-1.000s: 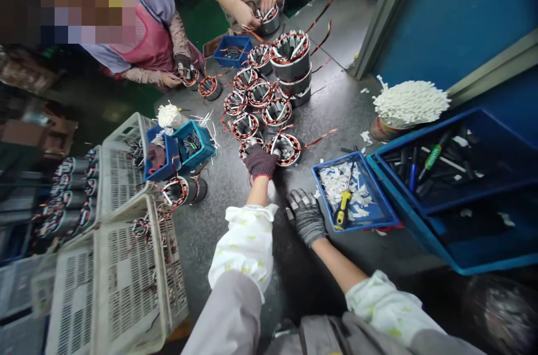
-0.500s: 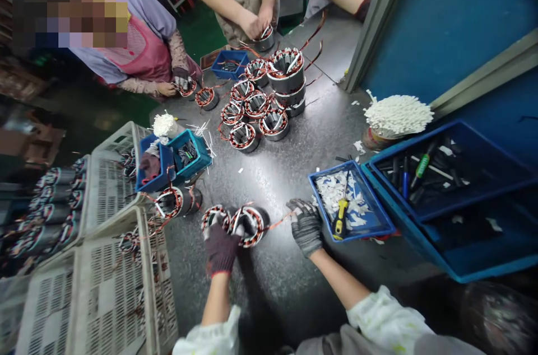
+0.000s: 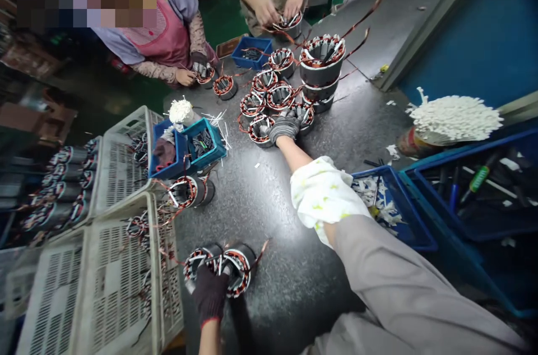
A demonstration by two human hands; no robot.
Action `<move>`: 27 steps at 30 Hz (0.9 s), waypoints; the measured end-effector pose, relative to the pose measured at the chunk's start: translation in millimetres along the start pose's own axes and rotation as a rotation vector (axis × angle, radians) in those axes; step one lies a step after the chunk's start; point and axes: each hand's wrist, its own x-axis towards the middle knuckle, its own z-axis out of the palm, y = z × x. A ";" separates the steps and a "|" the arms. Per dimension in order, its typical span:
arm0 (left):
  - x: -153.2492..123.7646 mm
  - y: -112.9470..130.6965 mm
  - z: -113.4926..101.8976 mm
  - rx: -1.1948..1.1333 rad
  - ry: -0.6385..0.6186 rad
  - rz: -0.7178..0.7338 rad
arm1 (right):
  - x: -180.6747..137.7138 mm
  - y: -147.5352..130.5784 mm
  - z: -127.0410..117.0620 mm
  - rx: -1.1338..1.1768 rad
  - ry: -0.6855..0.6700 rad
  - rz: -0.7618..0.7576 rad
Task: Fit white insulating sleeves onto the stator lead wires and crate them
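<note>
My left hand (image 3: pixel 210 292), in a dark glove, is closed over two wire-wound motor stators lying side by side: a left stator (image 3: pixel 192 263) and a right stator (image 3: pixel 244 266). Its thumb and fingers press at their inner edges. My right hand (image 3: pixel 284 127), in a grey glove, reaches forward to the stator cluster. Its thumb dips into the front stator (image 3: pixel 257 135), while its other fingers curl over the neighbouring stator (image 3: pixel 309 118). Their hold is partly hidden by the glove. Behind them stand several more stators (image 3: pixel 281 96) with copper leads and white sleeving.
A stator stack (image 3: pixel 321 72) rises behind my right hand. Blue bins (image 3: pixel 428 243) stand at right, near a bundle of white tubes (image 3: pixel 456 117). White crates (image 3: pixel 113 265) line the left edge beside another stator (image 3: pixel 185 191). Two co-workers handle stators across the table (image 3: pixel 269 192).
My right hand has moved forward from beside the scrap tray to the stator cluster. My left hand remains on the two stators, which appear lower in view as the camera has shifted.
</note>
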 end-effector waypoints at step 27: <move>55.5 -40.4 -37.6 0.411 -0.098 0.449 | -386.5 107.1 32.9 -0.065 -0.332 -0.360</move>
